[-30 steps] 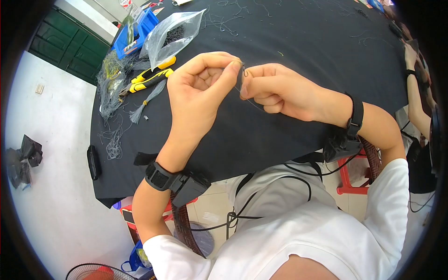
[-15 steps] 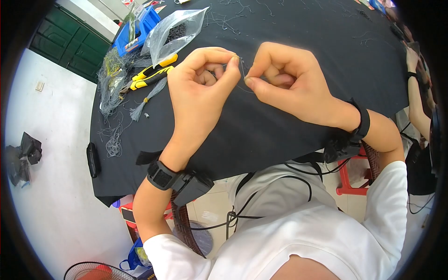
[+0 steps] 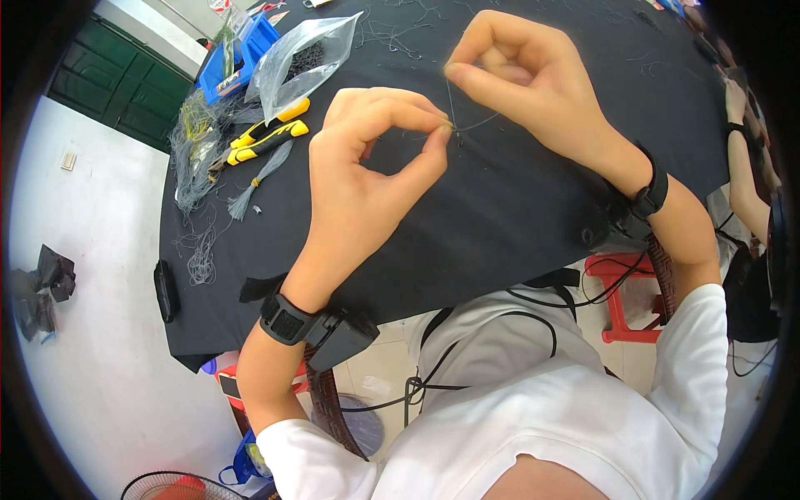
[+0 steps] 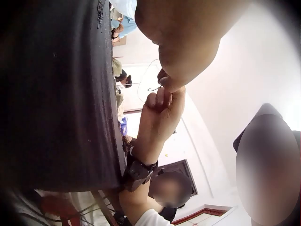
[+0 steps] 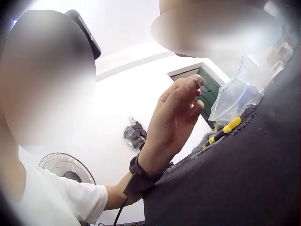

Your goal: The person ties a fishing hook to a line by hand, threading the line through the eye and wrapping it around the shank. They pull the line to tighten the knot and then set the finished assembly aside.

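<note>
In the head view my left hand [image 3: 362,171] pinches a small dark hook between thumb and forefinger; the hook [image 5: 206,89] shows at those fingertips in the right wrist view. Farther from my body and to the right, my right hand [image 3: 537,87] pinches a thin grey line [image 3: 451,102] between thumb and forefinger. The line runs taut down to the left fingertips, and a loose part curves off to the right below the right hand. My fingers partly cover the hook, so how the line sits on it cannot be told.
On the black cloth [image 3: 417,267] at left lie yellow-black pliers [image 3: 267,142], a tied line bundle [image 3: 262,179], tangled line [image 3: 202,260] and a clear bag [image 3: 333,58] with dark pieces. Behind is a blue bin [image 3: 254,50]. Another person's arm [image 3: 737,158] is at the far right.
My right hand has moved up and away from my left hand, drawing the line between them. The left hand has shifted slightly right, its thumb and forefinger forming a wider ring.
</note>
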The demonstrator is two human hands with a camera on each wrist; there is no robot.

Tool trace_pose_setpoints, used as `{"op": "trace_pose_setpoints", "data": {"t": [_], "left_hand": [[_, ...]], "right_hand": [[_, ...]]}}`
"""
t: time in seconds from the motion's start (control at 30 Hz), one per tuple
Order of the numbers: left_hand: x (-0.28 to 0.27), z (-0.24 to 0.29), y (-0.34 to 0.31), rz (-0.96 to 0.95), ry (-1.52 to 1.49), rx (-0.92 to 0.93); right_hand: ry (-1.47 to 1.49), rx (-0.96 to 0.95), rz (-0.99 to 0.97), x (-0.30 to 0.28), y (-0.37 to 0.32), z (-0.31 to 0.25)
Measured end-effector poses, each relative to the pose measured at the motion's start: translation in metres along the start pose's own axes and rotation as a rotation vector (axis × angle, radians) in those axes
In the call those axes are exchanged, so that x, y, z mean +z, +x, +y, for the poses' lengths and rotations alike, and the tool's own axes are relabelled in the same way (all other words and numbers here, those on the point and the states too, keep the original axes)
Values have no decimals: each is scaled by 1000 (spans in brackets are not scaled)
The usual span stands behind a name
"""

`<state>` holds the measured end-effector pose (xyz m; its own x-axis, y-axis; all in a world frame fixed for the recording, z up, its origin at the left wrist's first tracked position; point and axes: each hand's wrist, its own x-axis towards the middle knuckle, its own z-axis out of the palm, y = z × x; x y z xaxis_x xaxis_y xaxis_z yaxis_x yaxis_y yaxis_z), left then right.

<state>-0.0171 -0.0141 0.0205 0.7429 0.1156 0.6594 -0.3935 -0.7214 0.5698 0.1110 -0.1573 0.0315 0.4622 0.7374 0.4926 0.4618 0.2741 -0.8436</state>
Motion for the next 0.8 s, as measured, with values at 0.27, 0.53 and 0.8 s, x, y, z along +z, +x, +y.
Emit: {"op": "trace_pose_setpoints", "data": {"t": [0.27, 0.53, 0.8], "left_hand": [[-2, -10, -2, -87, -32, 97], [-1, -10, -2, 46, -169, 48], [-1, -17, -4, 131, -353, -102]], "right_hand": [[-202, -120, -12, 0, 1, 10], [-55, 96, -56, 3, -1, 13], [220, 397, -123, 23, -14, 11]]}}
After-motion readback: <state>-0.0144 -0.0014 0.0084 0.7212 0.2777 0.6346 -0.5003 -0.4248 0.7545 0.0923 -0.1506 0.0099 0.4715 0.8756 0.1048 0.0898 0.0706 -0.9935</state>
